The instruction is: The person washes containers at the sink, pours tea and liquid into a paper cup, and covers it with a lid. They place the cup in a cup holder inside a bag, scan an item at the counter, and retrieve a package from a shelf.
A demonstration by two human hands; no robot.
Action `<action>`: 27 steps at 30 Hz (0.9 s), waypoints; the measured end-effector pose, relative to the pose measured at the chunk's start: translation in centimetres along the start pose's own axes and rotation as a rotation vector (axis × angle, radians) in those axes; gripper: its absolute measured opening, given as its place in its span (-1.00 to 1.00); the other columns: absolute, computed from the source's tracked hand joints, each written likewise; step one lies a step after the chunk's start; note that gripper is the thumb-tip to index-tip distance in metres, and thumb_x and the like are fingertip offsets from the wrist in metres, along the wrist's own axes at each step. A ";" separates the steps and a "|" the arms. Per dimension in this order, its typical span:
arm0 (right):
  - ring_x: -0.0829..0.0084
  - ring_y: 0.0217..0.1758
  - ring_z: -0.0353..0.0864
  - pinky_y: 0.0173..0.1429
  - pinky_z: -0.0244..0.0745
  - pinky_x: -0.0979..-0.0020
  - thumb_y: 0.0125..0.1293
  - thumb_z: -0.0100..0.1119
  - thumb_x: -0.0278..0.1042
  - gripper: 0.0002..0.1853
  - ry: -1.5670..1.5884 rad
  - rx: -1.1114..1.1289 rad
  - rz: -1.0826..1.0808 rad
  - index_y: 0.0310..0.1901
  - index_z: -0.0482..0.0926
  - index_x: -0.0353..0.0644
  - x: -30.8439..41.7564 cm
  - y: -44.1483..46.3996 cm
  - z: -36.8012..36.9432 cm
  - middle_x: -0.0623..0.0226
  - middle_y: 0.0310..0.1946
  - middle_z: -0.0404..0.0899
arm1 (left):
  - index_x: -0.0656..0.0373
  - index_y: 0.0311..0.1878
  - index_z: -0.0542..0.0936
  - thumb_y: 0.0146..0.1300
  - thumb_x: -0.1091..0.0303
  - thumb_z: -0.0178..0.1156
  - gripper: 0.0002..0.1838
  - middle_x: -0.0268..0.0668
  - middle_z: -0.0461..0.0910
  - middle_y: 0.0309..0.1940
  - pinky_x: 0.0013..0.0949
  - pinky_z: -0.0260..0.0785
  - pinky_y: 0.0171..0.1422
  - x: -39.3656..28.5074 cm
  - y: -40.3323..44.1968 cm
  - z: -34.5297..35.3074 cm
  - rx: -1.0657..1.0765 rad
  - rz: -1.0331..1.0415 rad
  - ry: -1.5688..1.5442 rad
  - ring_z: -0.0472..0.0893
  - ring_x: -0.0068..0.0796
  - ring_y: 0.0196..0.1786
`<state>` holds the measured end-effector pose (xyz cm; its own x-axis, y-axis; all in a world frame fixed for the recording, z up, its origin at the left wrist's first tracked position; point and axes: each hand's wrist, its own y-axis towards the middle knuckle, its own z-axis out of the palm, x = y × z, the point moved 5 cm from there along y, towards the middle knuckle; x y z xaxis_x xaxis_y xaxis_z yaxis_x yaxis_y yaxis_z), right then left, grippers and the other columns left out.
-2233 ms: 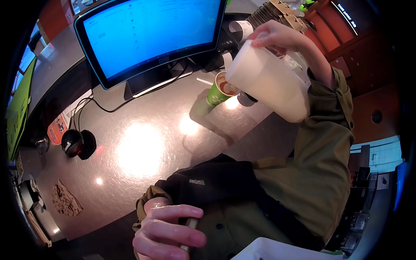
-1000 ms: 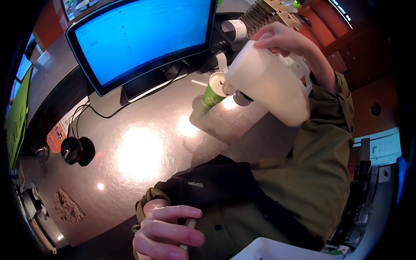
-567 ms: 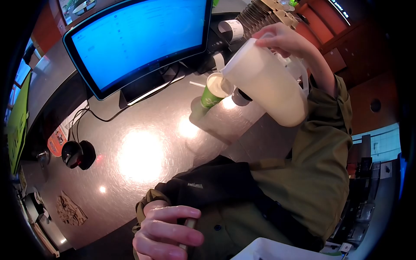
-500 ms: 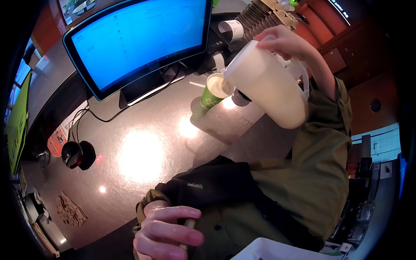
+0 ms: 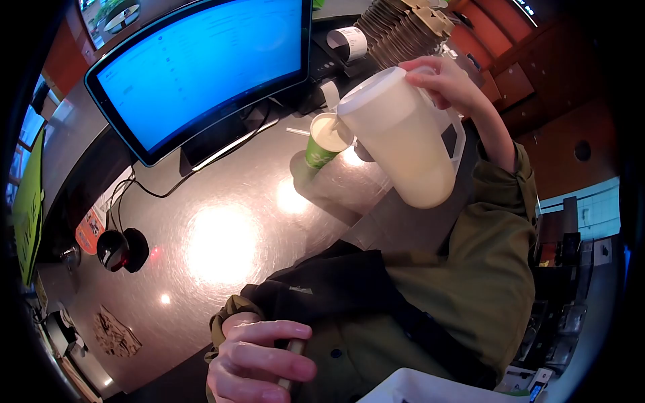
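**Hand-held pitcher tilted at the mouth of a green cup, head view.**

The translucent white pitcher is held in the air by the right hand, whose fingers and thumb are closed on its upper end beside the handle. The vessel is tilted, its lip directed toward the monitor side and its base toward the wearer; pale liquid is seen through its wall. The lip is positioned at the mouth of the green cup, which is stood upright on the metal counter and is filled nearly to its rim with pale liquid. Whether lip and rim are touching cannot be told.

The left hand is placed low, near the wearer's body, with its fingers loosely curled. A narrow pale object is seen between the fingers; how firmly it is gripped cannot be told.

Just beside the cup, a thin white stick is shown on the counter. Behind are arranged the lit monitor, a paper roll and stacked brown carriers. At the left, a black rounded device and a brown crumpled item are seen.
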<state>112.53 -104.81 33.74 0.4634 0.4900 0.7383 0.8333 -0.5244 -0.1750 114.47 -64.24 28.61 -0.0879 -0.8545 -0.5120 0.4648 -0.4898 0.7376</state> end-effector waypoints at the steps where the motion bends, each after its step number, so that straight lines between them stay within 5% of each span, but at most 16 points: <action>1: 0.79 -0.76 0.09 -0.73 -0.08 0.68 0.10 0.19 -0.20 -0.59 0.003 -0.001 0.000 -0.04 0.50 -0.24 -0.3 -0.1 0.0 0.59 -0.71 0.25 | 0.04 -0.10 0.30 0.29 0.11 -0.08 -0.75 -0.02 0.40 -0.18 0.13 0.18 0.10 0.1 0.0 0.0 0.004 -0.004 -0.004 0.35 0.21 -0.03; 9: 0.77 -0.81 0.07 -0.73 -0.07 0.65 0.10 0.17 -0.26 -0.58 0.141 -0.103 -0.024 0.00 0.47 -0.23 -3.6 -2.4 0.1 0.63 -0.76 0.20 | 0.03 -0.08 0.30 0.31 0.14 -0.10 -0.77 -0.02 0.40 -0.18 0.12 0.17 0.14 0.4 0.0 0.1 -0.035 -0.047 -0.024 0.34 0.23 0.01; 14: 0.77 -0.80 0.01 -0.72 -0.10 0.67 0.26 0.05 -0.30 -0.60 0.558 -0.211 -0.001 0.11 0.35 -0.21 -9.6 -4.4 1.1 0.63 -0.77 0.09 | 0.02 -0.08 0.31 0.31 0.14 -0.11 -0.78 -0.03 0.41 -0.18 0.11 0.17 0.15 1.0 0.1 -0.3 0.003 0.077 -0.041 0.35 0.22 0.00; 18: 0.78 -0.80 -0.05 -0.74 -0.15 0.66 0.26 0.06 -0.34 -0.65 0.837 -0.228 0.022 0.08 0.38 -0.18 -13.5 -5.4 2.1 0.65 -0.75 0.05 | 0.02 -0.09 0.31 0.31 0.15 -0.11 -0.79 -0.03 0.41 -0.19 0.11 0.18 0.14 1.1 0.5 0.2 -0.038 -0.035 -0.016 0.36 0.19 -0.02; 23: 0.77 -0.80 -0.05 -0.75 -0.13 0.66 0.28 0.02 -0.32 -0.66 0.913 -0.157 0.063 0.07 0.39 -0.17 -16.1 -5.5 3.4 0.65 -0.75 0.04 | 0.05 -0.10 0.29 0.31 0.14 -0.11 -0.77 -0.02 0.42 -0.20 0.15 0.18 0.13 1.2 0.7 0.4 -0.049 -0.114 -0.010 0.36 0.19 -0.02; 27: 0.77 -0.81 -0.06 -0.74 -0.12 0.67 0.30 -0.02 -0.25 -0.61 0.879 -0.152 0.084 0.12 0.34 -0.21 -17.2 -5.7 4.0 0.63 -0.75 0.03 | 0.08 -0.11 0.29 0.31 0.14 -0.12 -0.76 -0.02 0.42 -0.20 0.16 0.19 0.12 1.7 1.0 0.4 -0.020 0.011 -0.023 0.37 0.19 -0.03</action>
<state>101.01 -107.43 19.40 0.0710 -0.2320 0.9701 0.7292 -0.6515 -0.2092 114.45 -66.28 28.61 -0.1027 -0.8636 -0.4936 0.4834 -0.4770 0.7340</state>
